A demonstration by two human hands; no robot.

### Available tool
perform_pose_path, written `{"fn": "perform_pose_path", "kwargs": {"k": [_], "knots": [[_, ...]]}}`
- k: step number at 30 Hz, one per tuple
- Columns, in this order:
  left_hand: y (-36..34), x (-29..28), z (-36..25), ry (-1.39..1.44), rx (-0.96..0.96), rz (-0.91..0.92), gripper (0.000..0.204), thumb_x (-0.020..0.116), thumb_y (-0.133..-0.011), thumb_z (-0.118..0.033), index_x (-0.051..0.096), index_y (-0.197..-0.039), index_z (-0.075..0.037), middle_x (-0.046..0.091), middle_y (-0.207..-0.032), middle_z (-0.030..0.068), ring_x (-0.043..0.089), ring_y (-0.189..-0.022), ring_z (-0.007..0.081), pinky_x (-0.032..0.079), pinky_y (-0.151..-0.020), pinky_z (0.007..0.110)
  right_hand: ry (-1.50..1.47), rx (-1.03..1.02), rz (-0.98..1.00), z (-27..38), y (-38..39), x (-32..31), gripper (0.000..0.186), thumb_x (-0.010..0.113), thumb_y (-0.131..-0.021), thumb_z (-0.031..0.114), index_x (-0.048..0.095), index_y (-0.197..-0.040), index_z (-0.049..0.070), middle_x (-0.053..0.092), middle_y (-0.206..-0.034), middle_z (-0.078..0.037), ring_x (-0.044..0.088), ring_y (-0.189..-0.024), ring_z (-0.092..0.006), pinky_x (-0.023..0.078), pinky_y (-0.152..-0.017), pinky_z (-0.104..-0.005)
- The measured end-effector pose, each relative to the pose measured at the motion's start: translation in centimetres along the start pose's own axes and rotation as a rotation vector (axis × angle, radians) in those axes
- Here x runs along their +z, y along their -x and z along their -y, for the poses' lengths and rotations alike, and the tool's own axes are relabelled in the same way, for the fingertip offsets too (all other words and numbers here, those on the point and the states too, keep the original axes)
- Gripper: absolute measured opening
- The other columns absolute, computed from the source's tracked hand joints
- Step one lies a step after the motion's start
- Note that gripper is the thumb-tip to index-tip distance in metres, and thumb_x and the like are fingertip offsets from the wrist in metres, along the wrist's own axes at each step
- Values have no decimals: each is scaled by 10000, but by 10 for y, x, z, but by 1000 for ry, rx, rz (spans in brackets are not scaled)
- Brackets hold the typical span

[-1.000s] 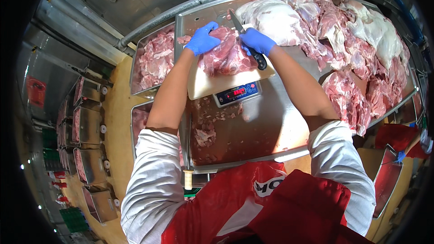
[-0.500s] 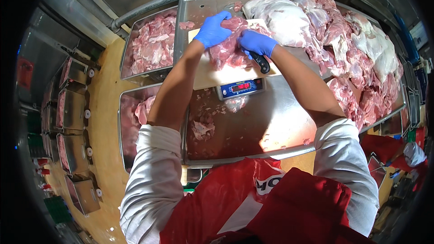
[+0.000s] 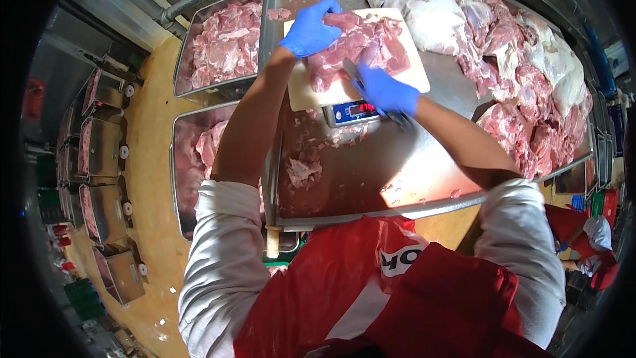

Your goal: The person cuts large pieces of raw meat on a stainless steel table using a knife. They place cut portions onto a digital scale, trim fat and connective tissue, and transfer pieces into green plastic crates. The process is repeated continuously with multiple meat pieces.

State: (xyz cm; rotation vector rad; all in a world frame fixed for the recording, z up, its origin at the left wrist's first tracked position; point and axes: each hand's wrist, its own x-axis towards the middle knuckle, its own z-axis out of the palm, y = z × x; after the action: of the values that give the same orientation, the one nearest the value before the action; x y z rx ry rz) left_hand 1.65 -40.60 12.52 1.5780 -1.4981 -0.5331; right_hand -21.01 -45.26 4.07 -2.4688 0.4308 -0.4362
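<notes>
A large slab of raw pink meat (image 3: 358, 46) lies spread on a white cutting board (image 3: 414, 69). My left hand (image 3: 310, 31), in a blue glove, grips its upper left edge, with some fingertips hidden. In my right hand (image 3: 387, 91), also blue-gloved, is a knife (image 3: 352, 71). The blade points up and left over the lower part of the meat. Its dark handle shows below the hand. At the board's near edge is a blue digital scale (image 3: 344, 114) with a lit red display, partly covered by my right hand.
A steel table (image 3: 358, 185) with a raised rim carries a big heap of meat (image 3: 497, 46) on the right and scraps (image 3: 305, 171) at front left. Meat-filled steel tubs (image 3: 222, 46) stand on the left, wheeled steel carts (image 3: 103, 149) beyond. Another person (image 3: 593, 238) is at far right.
My right hand has moved from the meat down and right, and the knife blade now shows. The meat lies flatter and more spread out. My left hand stays at its left edge.
</notes>
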Motion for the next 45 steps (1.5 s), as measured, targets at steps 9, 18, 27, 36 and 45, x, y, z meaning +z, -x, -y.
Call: {"fn": "perform_pose_path", "kwargs": {"k": [9,18,27,36,45], "knots": [[82,-18,73,632,-184,-284,620,620,-747,32,465,-1345,-23,629,-999,53,651,-842,145,539,-804,288,-73,473,159,65,70,-114,281,495,-1016,251,457,-1026,-27,630,-793,-302,639,-712,-480,472,-636,-547],[58,-15,25,428,2,-189,324,614,-716,34,541,-1021,-49,531,-935,-15,504,-851,68,452,-745,232,81,447,512,34,-93,-47,286,538,-990,228,572,-1099,-34,682,-832,-209,692,-673,-310,549,-629,-425],[77,-37,50,595,55,-172,277,566,-736,46,521,-996,-39,540,-891,-14,526,-825,71,452,-737,225,465,229,437,43,56,-16,244,536,-902,17,426,-1113,-39,671,-842,-250,697,-784,-419,557,-671,-493],[133,-60,52,425,55,-125,330,572,-722,152,548,-995,-32,585,-921,6,559,-871,79,470,-791,229,316,41,290,89,-9,-62,301,557,-915,101,452,-1155,-48,670,-887,-262,675,-848,-447,541,-735,-512],[139,-63,41,321,122,-53,374,585,-744,173,537,-1047,-41,593,-955,19,570,-896,84,478,-802,238,411,183,439,51,-42,9,252,565,-882,62,514,-1101,-54,690,-973,-260,692,-908,-423,553,-796,-499]]}}
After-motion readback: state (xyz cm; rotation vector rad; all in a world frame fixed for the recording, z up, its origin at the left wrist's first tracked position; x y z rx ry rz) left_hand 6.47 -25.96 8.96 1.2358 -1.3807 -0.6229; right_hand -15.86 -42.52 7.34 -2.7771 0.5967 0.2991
